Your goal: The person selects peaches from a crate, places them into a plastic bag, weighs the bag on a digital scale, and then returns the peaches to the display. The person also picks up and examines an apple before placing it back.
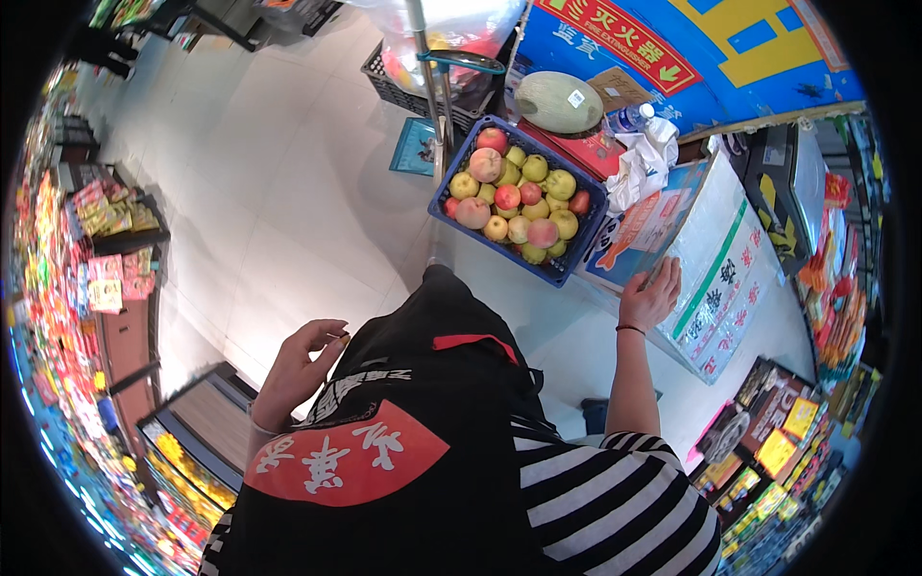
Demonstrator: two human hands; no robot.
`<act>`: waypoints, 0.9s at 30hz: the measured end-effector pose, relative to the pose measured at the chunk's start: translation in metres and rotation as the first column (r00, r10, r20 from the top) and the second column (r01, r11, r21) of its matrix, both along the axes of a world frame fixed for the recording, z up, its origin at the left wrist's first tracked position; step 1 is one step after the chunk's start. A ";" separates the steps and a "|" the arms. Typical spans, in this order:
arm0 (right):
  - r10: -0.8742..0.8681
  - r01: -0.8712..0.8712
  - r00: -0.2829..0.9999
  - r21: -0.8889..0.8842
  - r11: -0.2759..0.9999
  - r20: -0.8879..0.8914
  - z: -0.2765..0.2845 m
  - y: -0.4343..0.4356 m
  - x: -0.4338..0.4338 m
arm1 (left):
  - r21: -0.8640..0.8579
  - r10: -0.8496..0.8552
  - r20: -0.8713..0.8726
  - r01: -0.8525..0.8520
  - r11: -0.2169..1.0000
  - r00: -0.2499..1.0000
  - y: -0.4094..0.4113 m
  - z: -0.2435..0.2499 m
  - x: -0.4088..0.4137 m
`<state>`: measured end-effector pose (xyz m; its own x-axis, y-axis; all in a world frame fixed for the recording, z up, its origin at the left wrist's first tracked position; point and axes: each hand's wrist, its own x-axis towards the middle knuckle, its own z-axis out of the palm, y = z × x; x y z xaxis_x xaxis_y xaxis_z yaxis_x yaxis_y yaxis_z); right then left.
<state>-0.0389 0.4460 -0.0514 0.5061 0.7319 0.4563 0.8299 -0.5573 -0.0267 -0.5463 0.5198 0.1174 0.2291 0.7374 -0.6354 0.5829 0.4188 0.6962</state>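
At the right, my right hand [650, 294] lies on the near edge of a large white box [727, 277] with a green stripe and red and black writing. Whether its fingers grip that edge is unclear. In front of my apron [432, 432], my left hand [306, 369] is raised with thumb and forefinger close together. A tiny brownish spot shows at those fingertips, too small to identify. Ahead stands a blue plastic crate [497, 234] of apples, peaches and yellow-green fruit [534, 168]. One side of it adjoins a blue printed carton [634, 230].
Behind the crate are a netted melon [558, 102], a water bottle [629, 118] and a crumpled white plastic bag [645, 162]. A metal pole [441, 101] rises beside a black basket [382, 72]. Snack displays [119, 209] line the left; more shelves [771, 446] stand lower right.
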 end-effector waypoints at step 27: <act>-0.022 0.011 0.996 -0.122 0.992 -0.085 0.006 0.003 0.007 | 0.040 -0.169 -0.317 0.191 0.981 0.933 0.269 -0.438 0.282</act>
<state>-0.0315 0.4491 -0.0452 0.5519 0.7704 0.3191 0.8182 -0.5743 -0.0285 -0.2647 0.7888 -0.3211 0.1613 0.7468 -0.6453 0.8357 0.2444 0.4918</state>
